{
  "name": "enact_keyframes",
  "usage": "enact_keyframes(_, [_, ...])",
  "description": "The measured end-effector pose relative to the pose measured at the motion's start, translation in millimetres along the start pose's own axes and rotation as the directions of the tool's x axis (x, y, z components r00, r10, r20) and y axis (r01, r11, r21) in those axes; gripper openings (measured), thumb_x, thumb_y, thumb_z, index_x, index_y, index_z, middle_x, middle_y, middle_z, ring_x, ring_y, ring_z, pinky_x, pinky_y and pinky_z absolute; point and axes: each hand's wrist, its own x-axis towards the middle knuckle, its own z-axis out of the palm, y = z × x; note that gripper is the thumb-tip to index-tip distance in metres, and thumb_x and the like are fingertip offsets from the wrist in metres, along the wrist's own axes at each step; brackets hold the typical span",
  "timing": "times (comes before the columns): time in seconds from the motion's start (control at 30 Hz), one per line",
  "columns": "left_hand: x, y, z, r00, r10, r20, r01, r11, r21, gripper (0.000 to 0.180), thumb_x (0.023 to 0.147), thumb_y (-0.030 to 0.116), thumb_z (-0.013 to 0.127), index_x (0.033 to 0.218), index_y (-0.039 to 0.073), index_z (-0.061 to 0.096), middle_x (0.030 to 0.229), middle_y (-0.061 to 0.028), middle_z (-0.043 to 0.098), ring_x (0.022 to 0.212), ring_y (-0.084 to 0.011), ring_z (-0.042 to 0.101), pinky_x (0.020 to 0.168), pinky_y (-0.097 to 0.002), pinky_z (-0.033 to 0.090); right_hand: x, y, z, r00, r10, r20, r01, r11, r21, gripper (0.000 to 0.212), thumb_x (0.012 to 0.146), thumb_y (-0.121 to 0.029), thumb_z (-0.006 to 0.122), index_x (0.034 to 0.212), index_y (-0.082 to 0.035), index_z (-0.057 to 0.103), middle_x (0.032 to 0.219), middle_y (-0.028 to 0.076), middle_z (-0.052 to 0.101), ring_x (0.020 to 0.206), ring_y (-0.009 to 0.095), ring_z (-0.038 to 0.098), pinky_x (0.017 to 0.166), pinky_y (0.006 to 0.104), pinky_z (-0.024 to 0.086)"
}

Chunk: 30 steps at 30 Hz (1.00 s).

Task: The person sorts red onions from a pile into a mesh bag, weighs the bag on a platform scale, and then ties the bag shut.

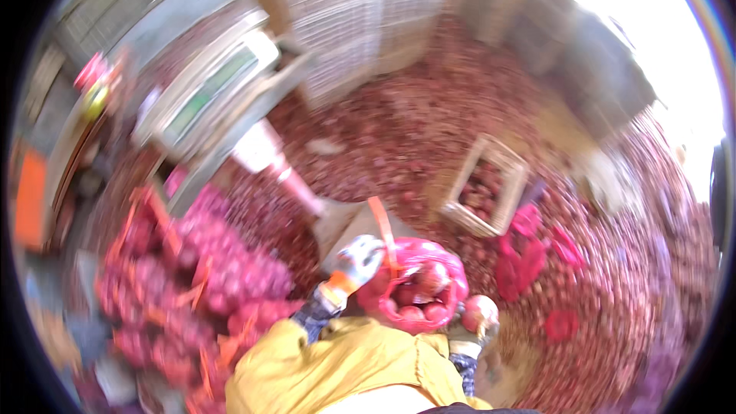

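A pink mesh bag [372, 294] stands before me with its mouth open and several red onions [434, 277] inside. My left hand [357, 262], in a whitish glove with an orange cuff, is closed on the bag's left rim, beside an upright orange strap [382, 234]. To the right of the bag, my right hand [466, 334] grips a large red onion [481, 313]. That onion covers most of the right hand's fingers. Motion blurs the whole picture.
Filled pink mesh bags [222, 261] crowd the left side. Ahead are a scale-like device [211, 88], a grey scoop-shaped piece [345, 222] and stacked white crates [337, 23]. A crate of onions [512, 176] stands at right near pink mesh pieces [529, 261]. Onion skins cover the floor.
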Motion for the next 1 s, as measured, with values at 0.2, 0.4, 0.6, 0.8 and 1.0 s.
enact_keyframes(0.2, [-34, -31, 0, 0.991, -0.134, 0.005, 0.134, 0.991, 0.015, 0.015, 0.087, 0.015, 0.065, 0.101, 0.01, 0.069, 0.106, -0.0108, 0.066, 0.098, -0.0328, 0.065, 0.082, -0.0418, 0.054, 8, -20, 1, 0.998, -0.018, -0.06, 0.008, 0.986, -0.165, 0.095, 0.066, -0.071, 0.07, 0.135, -0.01, 0.048, 0.126, 0.021, 0.057, 0.108, 0.041, 0.058, 0.089, 0.0528, 0.051])
enact_keyframes(0.4, [-38, -40, 5, 0.99, -0.141, -0.004, 0.141, 0.99, 0.029, 0.016, 0.087, 0.016, 0.065, 0.102, 0.01, 0.068, 0.105, -0.01, 0.065, 0.097, -0.0323, 0.064, 0.081, -0.042, 0.053, 18, -25, 6, 0.998, 0.005, -0.069, -0.02, 0.978, -0.209, 0.095, 0.066, -0.07, 0.069, 0.136, -0.011, 0.047, 0.127, 0.021, 0.057, 0.108, 0.041, 0.057, 0.089, 0.0534, 0.051])
enact_keyframes(0.6, [-32, -43, -1, 0.991, -0.119, -0.068, 0.119, 0.993, -0.009, 0.016, 0.087, 0.015, 0.066, 0.101, 0.009, 0.067, 0.104, -0.0102, 0.065, 0.096, -0.0323, 0.064, 0.08, -0.0417, 0.053, 27, -14, 18, 0.997, 0.018, -0.077, -0.035, 0.971, -0.238, 0.096, 0.066, -0.07, 0.069, 0.138, -0.011, 0.045, 0.128, 0.021, 0.056, 0.109, 0.042, 0.057, 0.089, 0.054, 0.051])
enact_keyframes(0.8, [-44, -53, -11, 0.988, -0.125, -0.093, 0.127, 0.992, 0.019, 0.016, 0.086, 0.015, 0.067, 0.101, 0.01, 0.067, 0.103, -0.0101, 0.065, 0.093, -0.0316, 0.065, 0.079, -0.0406, 0.054, 33, 7, 33, 0.996, 0.041, -0.077, -0.058, 0.97, -0.237, 0.096, 0.067, -0.07, 0.069, 0.139, -0.012, 0.044, 0.129, 0.021, 0.055, 0.109, 0.042, 0.057, 0.089, 0.0546, 0.051])
enact_keyframes(1.0, [-60, -58, -20, 0.977, -0.201, -0.068, 0.204, 0.978, 0.04, 0.015, 0.086, 0.015, 0.067, 0.1, 0.01, 0.067, 0.101, -0.0096, 0.066, 0.092, -0.0314, 0.066, 0.077, -0.0408, 0.054, 31, 17, 32, 0.995, 0.074, -0.062, -0.085, 0.974, -0.21, 0.096, 0.067, -0.07, 0.069, 0.14, -0.012, 0.043, 0.13, 0.021, 0.055, 0.109, 0.043, 0.057, 0.089, 0.0552, 0.051])
